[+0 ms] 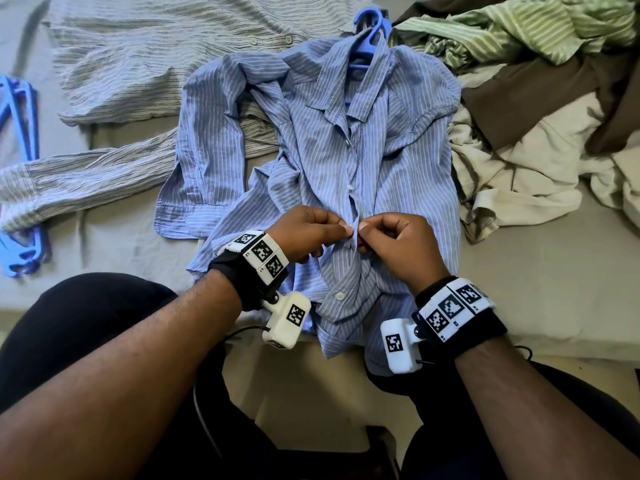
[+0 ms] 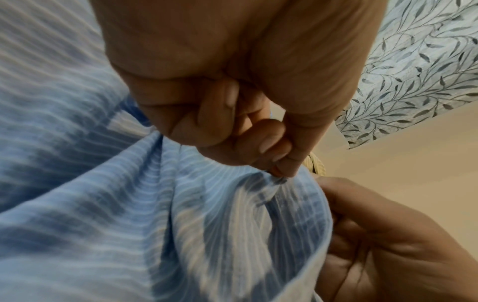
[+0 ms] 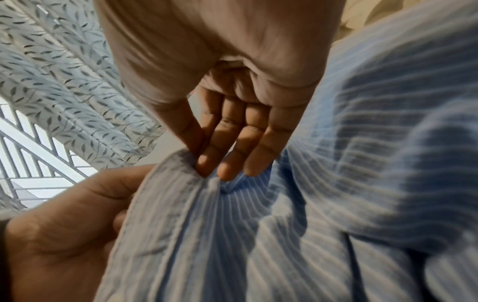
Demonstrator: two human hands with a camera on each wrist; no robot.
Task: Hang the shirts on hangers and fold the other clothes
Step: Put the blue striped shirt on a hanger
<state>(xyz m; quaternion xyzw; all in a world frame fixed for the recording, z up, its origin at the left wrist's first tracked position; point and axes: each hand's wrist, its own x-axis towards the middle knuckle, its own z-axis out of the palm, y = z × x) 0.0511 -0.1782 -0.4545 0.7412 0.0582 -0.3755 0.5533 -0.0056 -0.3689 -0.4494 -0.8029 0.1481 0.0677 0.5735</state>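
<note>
A blue striped shirt [image 1: 322, 143] lies front up on the bed with a blue hanger [image 1: 369, 32] through its collar. My left hand [image 1: 341, 228] pinches the left edge of the button placket at mid-front, beside a white button [image 1: 355, 223]. My right hand [image 1: 363, 232] pinches the facing edge, the two hands almost touching. In the left wrist view my left hand [image 2: 280, 172] pinches the blue shirt [image 2: 129, 224]. From the right wrist, thumb and forefinger of my right hand [image 3: 200, 165] hold the placket [image 3: 165, 204]. A lower button [image 1: 339, 296] sits undone.
A grey striped shirt [image 1: 138, 64] is spread at the back left. Spare blue hangers [image 1: 20, 161] lie at the left edge. A heap with a green striped garment [image 1: 519, 32], brown cloth [image 1: 540, 95] and cream cloth [image 1: 519, 174] fills the right. My knees are below the bed edge.
</note>
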